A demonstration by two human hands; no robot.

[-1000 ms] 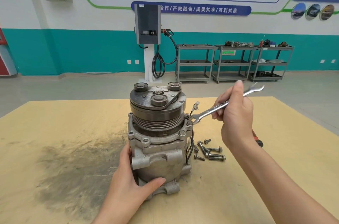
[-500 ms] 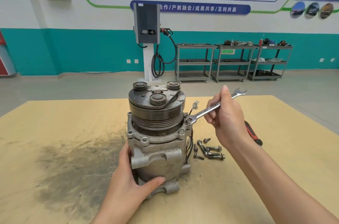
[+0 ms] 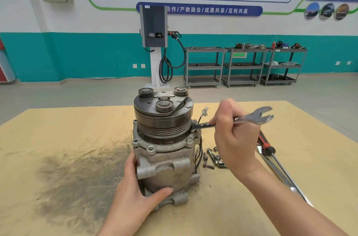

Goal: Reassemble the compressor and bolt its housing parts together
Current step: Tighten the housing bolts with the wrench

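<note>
- Compressor [image 3: 164, 150] stands upright on its rear end near the middle of the table [image 3: 77, 129], pulley [image 3: 163, 117] uppermost, beside a dark smear of grime.
- Left hand [image 3: 135, 193] wraps the lower housing, palm on the left side and thumb across the front, bracing it.
- Right hand [image 3: 235, 139] clenches round the shank of a spanner [image 3: 249, 117]; the ring end sits on a flange bolt at the right rim, just under the pulley, and the open end sticks out past the knuckles.
- More bolts [image 3: 213, 158] lie loose on the table just right of the body, near a thin wire [image 3: 200, 150] hanging down that side (so some fixing probably remains).
- A red-handled tool [image 3: 266, 143] lies further right, apart from the bolts.
- Handling, as I judge it: cast metal, heavy and rigid, tall on a narrow foot, so it could tip or twist under spanner torque.
- Best hold is low on the ribbed housing, where the lugs give purchase; avoid the pulley, which may spin, and the wire with its small connector [image 3: 205, 111], which looks fragile.
</note>
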